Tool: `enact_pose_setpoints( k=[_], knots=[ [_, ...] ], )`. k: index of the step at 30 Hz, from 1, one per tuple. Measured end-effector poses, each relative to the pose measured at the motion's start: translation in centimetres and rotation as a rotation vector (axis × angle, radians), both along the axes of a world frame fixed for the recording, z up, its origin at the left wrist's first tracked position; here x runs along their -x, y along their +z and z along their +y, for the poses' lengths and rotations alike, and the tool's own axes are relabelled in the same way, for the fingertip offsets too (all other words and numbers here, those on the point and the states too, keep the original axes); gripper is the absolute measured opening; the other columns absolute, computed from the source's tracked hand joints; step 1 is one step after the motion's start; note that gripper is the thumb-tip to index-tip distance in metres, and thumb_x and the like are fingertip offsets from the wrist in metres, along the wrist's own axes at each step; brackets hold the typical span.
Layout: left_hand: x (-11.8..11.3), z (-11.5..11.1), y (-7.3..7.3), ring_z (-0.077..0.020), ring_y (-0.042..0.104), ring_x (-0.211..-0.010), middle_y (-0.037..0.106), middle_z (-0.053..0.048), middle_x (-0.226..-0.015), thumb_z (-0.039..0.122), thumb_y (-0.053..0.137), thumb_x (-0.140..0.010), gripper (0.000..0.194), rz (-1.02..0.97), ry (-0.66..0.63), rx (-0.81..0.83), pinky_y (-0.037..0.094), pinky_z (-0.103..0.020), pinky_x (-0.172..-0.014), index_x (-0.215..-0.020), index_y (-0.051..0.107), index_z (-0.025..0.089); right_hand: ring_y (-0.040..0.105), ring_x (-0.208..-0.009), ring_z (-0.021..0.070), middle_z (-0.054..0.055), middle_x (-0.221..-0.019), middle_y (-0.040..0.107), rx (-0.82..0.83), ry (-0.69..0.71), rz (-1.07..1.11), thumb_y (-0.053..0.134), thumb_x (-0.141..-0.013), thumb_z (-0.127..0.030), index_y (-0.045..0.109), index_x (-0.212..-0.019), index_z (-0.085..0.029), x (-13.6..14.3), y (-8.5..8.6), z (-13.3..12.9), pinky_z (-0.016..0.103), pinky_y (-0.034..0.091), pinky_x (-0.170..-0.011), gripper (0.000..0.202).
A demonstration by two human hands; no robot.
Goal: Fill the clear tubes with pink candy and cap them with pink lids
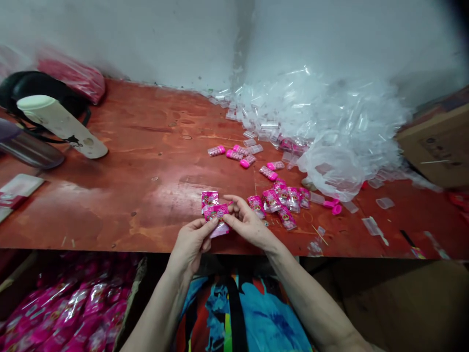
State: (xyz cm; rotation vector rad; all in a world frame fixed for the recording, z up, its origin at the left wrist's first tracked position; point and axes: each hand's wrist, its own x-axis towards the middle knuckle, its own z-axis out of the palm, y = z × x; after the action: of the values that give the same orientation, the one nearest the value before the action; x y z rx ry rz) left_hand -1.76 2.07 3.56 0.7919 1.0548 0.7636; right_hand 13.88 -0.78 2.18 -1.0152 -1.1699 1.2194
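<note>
Between my two hands, just over the front part of the table, is a small pink printed packet (217,212). My left hand (193,240) pinches its left side with thumb and finger. On the other side my right hand (246,222) grips the packet's right edge, its fingers curled behind. Right behind it another pink packet (210,199) lies on the wood. Several filled pink packets (271,200) are heaped to the right of my right hand. Farther back lie several little clear tubes with pink caps and pink beads (247,161).
Clear plastic tubes (264,117) and bags (330,151) pile up at the back right of the red wooden table (146,195). A carton (436,142) stands far right. Bottles (66,127) and a black bag (40,88) sit left. Below, a box holds many pink packets (80,303).
</note>
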Motion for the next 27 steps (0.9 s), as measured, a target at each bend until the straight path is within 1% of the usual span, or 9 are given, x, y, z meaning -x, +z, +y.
enact_pose_setpoints(
  k=[3,8,13,15,18,21,23,25,27],
  knots=[
    [-0.8,-0.2,-0.5,-0.0023,0.029,-0.033,0.047,0.005,-0.046,0.041,0.086,-0.059,0.041,-0.01,0.052,-0.001,0.017,-0.019,-0.036,-0.059,0.056,0.014,0.06,-0.08,0.0143,0.001,-0.096,0.063,-0.009,-0.073,-0.031,0.052,-0.091,-0.024,0.044,-0.129,-0.025,0.6,-0.5,-0.2,0.026,0.048,-0.07,0.039],
    [0.8,0.0,-0.3,-0.0021,0.028,-0.032,0.044,0.006,-0.041,0.042,0.084,-0.062,0.037,0.078,-0.005,-0.004,0.015,-0.018,-0.036,-0.065,0.061,0.012,0.062,-0.092,0.0178,0.005,-0.108,0.065,-0.104,-0.335,-0.477,0.047,-0.093,-0.018,0.05,-0.128,-0.023,0.2,-0.1,1.2,0.031,0.047,-0.083,0.035],
    [2.6,0.3,0.5,-0.001,0.023,-0.032,0.034,0.01,-0.039,0.04,0.085,-0.062,0.038,-0.007,0.089,0.041,0.015,-0.018,-0.036,-0.064,0.058,0.013,0.055,-0.103,0.0257,0.01,-0.111,0.065,-0.144,-0.217,-1.0,0.049,-0.096,-0.022,0.06,-0.12,-0.019,0.0,1.1,4.1,0.041,0.04,-0.094,0.027],
    [2.6,0.3,0.6,-0.0007,0.023,-0.033,0.037,0.01,-0.041,0.039,0.085,-0.062,0.038,-0.047,0.134,0.042,0.016,-0.017,-0.036,-0.067,0.06,0.012,0.05,-0.108,0.0306,0.014,-0.113,0.062,-0.139,-0.252,-1.16,0.053,-0.095,-0.027,0.063,-0.118,-0.019,0.3,1.3,4.2,0.047,0.036,-0.096,0.026],
    [1.9,0.3,0.7,-0.0008,0.025,-0.033,0.04,0.009,-0.041,0.039,0.086,-0.062,0.037,-0.062,0.199,0.004,0.017,-0.018,-0.036,-0.066,0.06,0.012,0.048,-0.112,0.029,0.012,-0.117,0.059,-0.161,-0.367,-0.967,0.053,-0.095,-0.032,0.061,-0.121,-0.023,0.8,1.5,3.0,0.046,0.036,-0.097,0.029],
    [0.3,0.5,0.8,-0.0026,0.029,-0.034,0.04,0.007,-0.038,0.04,0.085,-0.061,0.038,-0.06,0.206,-0.037,0.019,-0.018,-0.038,-0.062,0.059,0.012,0.056,-0.091,0.0198,0.004,-0.096,0.061,-0.098,-0.229,-0.43,0.052,-0.095,-0.035,0.054,-0.124,-0.024,1.5,1.3,1.7,0.034,0.046,-0.083,0.03],
    [-1.2,0.8,1.0,-0.0036,0.032,-0.035,0.041,0.007,-0.038,0.042,0.085,-0.061,0.039,-0.053,0.189,-0.049,0.021,-0.018,-0.038,-0.062,0.059,0.013,0.056,-0.074,0.0149,-0.001,-0.081,0.056,-0.04,-0.159,-0.135,0.054,-0.093,-0.033,0.05,-0.124,-0.024,1.7,1.1,1.6,0.027,0.046,-0.069,0.033],
    [-2.7,1.3,1.4,-0.0039,0.032,-0.036,0.042,0.006,-0.039,0.043,0.085,-0.059,0.039,-0.041,0.15,-0.049,0.022,-0.018,-0.039,-0.063,0.06,0.013,0.052,-0.066,0.0122,-0.004,-0.076,0.05,-0.02,-0.192,-0.006,0.054,-0.09,-0.029,0.05,-0.121,-0.024,1.4,1.0,1.9,0.024,0.044,-0.063,0.032],
    [-4.0,1.8,1.8,-0.0048,0.032,-0.036,0.042,0.006,-0.038,0.045,0.083,-0.061,0.039,-0.037,0.071,-0.038,0.024,-0.019,-0.039,-0.062,0.06,0.013,0.052,-0.067,0.0118,-0.003,-0.077,0.051,-0.027,-0.273,-0.055,0.055,-0.089,-0.026,0.053,-0.119,-0.023,0.3,1.0,2.2,0.023,0.043,-0.061,0.03]
  ],
)
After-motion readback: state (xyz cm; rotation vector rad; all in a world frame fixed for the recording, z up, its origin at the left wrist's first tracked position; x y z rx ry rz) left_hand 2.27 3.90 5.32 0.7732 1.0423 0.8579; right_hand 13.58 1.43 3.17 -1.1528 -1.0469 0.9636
